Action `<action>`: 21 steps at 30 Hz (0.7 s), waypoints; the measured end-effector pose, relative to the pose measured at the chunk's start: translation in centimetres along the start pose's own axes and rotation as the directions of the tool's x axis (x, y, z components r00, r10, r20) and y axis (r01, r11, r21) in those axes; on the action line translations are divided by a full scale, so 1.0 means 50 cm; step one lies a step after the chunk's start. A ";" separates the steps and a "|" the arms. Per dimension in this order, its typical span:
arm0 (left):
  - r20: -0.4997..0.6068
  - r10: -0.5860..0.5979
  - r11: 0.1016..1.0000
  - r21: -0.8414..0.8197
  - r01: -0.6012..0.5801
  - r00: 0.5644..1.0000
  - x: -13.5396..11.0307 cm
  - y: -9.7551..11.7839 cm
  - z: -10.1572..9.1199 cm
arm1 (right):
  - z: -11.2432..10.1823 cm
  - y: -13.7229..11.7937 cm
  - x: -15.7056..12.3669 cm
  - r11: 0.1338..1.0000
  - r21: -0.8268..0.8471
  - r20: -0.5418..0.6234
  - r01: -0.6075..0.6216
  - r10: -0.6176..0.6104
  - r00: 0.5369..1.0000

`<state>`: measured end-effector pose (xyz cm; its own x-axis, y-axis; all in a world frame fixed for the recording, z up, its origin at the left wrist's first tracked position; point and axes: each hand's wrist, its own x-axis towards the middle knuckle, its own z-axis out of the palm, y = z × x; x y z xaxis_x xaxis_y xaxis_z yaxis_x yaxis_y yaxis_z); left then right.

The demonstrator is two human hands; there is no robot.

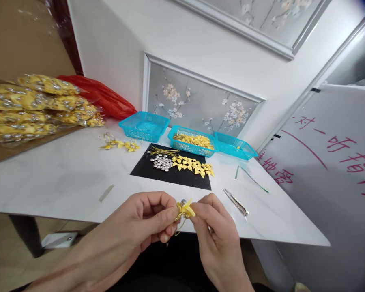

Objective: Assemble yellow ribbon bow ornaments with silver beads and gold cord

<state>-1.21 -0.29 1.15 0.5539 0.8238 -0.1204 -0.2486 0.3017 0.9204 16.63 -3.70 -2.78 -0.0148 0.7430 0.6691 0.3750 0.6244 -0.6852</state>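
Over the table's front edge, both my hands pinch one small yellow ribbon bow point(186, 209) with a silver bead at its top. A thin gold cord hangs in a loop below it. My left hand point(153, 221) is closed on the bow's left side, and my right hand point(215, 229) grips its right side between thumb and finger. Beyond them, a black mat point(182, 181) carries silver beads point(162, 162), rows of yellow bows point(193, 165) and a bundle of gold cords point(162, 151). Snips point(235, 201) lie right of my hands.
Blue baskets point(144, 125) stand along the wall; the middle basket point(193, 151) holds yellow pieces. Several yellow bows with cords point(121, 144) lie left of the mat. Bagged yellow bows point(33, 105) are piled at far left beside a red bag point(103, 97). A green strip point(252, 178) lies at right.
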 end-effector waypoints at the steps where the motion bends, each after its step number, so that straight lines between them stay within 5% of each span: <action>1: 0.005 -0.010 1.000 -0.007 0.010 1.000 0.000 0.000 0.000 | 0.000 0.001 0.001 1.000 0.005 -0.004 0.011 -0.011 1.000; 12: 0.002 -0.018 1.000 0.013 0.018 1.000 -0.003 0.001 0.006 | 0.002 0.001 0.016 0.990 -0.057 -0.062 0.132 -0.135 0.989; 18: -0.150 0.212 0.921 0.362 -0.145 0.966 0.015 0.004 0.009 | 0.005 -0.010 0.010 0.982 -0.184 -0.125 0.052 -0.076 0.989; 21: -0.198 0.296 0.831 0.537 -0.149 0.934 0.023 0.006 0.007 | -0.005 -0.022 0.012 0.944 -0.309 -0.133 0.115 -0.163 0.978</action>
<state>-0.37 0.58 1.40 0.2866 0.9542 0.0860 0.1373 -0.1297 0.9820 16.42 -4.00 -1.53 0.0476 0.5929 0.8039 0.6385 0.6009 -0.4809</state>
